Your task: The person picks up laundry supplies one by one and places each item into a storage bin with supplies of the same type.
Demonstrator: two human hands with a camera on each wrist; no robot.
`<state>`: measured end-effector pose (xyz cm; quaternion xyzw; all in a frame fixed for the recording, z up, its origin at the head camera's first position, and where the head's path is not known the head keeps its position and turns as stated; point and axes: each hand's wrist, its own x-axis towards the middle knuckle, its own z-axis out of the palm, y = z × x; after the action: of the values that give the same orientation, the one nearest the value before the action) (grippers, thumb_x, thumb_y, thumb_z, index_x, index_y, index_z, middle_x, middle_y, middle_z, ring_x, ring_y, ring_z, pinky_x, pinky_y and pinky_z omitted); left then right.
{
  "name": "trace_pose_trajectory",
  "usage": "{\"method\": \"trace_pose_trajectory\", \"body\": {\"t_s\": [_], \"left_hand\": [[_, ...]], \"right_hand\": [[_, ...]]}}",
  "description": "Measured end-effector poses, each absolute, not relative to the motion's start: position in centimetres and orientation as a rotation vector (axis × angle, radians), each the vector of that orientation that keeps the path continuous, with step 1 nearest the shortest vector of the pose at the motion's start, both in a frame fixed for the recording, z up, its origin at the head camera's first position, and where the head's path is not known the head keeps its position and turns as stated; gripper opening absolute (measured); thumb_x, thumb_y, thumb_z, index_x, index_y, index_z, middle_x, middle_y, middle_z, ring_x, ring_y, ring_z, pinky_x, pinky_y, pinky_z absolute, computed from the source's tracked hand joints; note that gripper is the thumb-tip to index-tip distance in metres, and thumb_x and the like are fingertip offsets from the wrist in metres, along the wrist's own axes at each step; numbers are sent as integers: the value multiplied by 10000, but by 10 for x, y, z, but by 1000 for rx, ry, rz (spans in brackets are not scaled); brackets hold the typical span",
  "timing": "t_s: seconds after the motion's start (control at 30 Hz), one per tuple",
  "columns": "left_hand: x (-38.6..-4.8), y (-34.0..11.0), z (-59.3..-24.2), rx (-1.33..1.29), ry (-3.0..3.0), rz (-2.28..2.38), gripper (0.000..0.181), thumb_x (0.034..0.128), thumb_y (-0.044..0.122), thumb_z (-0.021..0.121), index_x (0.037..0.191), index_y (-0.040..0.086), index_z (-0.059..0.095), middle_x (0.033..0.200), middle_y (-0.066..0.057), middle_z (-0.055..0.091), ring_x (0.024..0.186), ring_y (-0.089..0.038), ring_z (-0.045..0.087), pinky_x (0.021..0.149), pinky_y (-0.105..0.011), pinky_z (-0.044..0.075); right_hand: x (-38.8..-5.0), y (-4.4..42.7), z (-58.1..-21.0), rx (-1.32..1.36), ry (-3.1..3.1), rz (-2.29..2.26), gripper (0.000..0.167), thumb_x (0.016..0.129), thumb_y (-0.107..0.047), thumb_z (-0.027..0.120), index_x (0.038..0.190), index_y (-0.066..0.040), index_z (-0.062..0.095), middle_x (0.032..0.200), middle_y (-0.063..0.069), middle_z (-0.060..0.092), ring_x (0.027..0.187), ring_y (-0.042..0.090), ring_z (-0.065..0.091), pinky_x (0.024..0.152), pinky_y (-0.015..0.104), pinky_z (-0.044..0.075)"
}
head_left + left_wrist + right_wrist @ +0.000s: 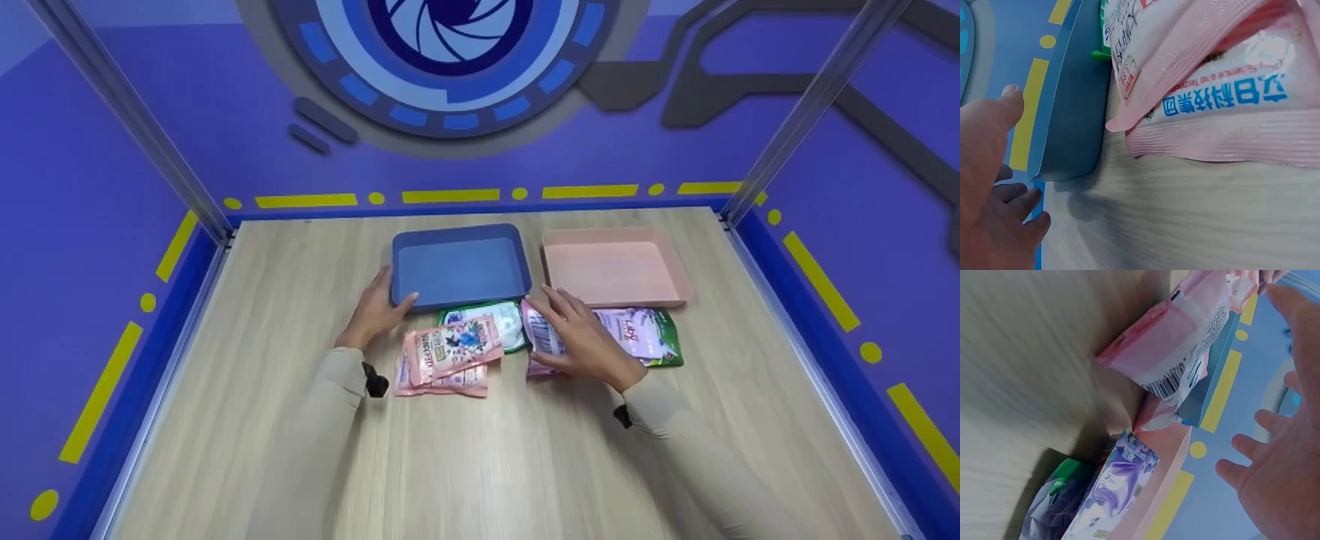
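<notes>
At the left end of a blue tray, my left hand has its thumb apart from its fingers; in the left wrist view its thumb stands clear of the tray wall. Whether any finger touches the tray is hard to tell. My right hand hovers with spread fingers over a pink pouch with a barcode, partly covering it. The right wrist view shows nothing in that hand. Between the hands lie overlapping pink packets and a green-and-white pouch.
A pink tray stands right of the blue one, a narrow gap between them. In front of it lie a lilac pouch and a green-edged pouch. Purple-blue panels enclose the wooden table at the back and sides.
</notes>
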<state>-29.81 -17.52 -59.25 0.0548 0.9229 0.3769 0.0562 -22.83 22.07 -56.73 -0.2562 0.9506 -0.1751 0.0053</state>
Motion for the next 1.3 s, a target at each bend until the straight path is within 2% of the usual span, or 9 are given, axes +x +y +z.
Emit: {"method": "trace_pose_trajectory", "body": {"t_s": [0.27,0.57,0.77,0.97,1.07,1.17,1.3], "left_hand": [[-301,-171,-594,114,2760,1148,961,1010,477,619,1651,47,46,1716,-181,65,1575,-343,79,1263,-501,151],[-303,-170,-594,84,2723,1226,996,971,376,720,1656,71,64,1721,-163,41,1574,-350,69,1260,-511,158],[-302,-169,-594,106,2735,1181,971,974,322,725,1655,67,82,1725,-144,42,1577,-335,71,1260,-506,167],[-304,-172,-595,91,2722,1188,923,982,302,716,1655,76,126,1728,-125,47,1580,-321,55,1263,-506,145],[-304,-172,-595,100,2713,1168,840,987,309,707,1639,74,232,1732,-97,40,1579,-316,62,1259,-508,160],[-304,-173,-594,119,2705,1162,685,997,296,692,1570,54,407,1733,-88,38,1575,-327,83,1253,-510,184],[-305,-174,-593,136,2722,1149,376,996,262,694,1300,43,676,1728,-108,70,1566,-352,127,1248,-504,207]], "right_hand": [[-230,222,-569,-799,2973,-534,928,877,-570,753,1637,-352,267,1722,30,143,1548,374,190,1186,641,269],[-228,220,-571,-873,2979,-526,929,881,-534,769,1639,-328,274,1701,112,206,1534,408,218,1183,653,265],[-229,216,-571,-942,2999,-503,937,874,-524,778,1638,-277,293,1690,138,230,1515,427,255,1182,650,274],[-229,209,-568,-966,2977,-530,936,870,-494,797,1634,-291,295,1691,117,234,1524,415,237,1178,665,266],[-229,203,-567,-962,2955,-524,942,871,-494,797,1637,-312,280,1696,106,220,1542,387,203,1180,667,257],[-230,198,-566,-952,2931,-502,941,880,-525,775,1641,-342,255,1709,84,188,1552,365,182,1180,662,258],[-232,190,-564,-957,2908,-469,939,891,-562,742,1646,-376,216,1720,59,150,1552,370,180,1177,664,259]]}}
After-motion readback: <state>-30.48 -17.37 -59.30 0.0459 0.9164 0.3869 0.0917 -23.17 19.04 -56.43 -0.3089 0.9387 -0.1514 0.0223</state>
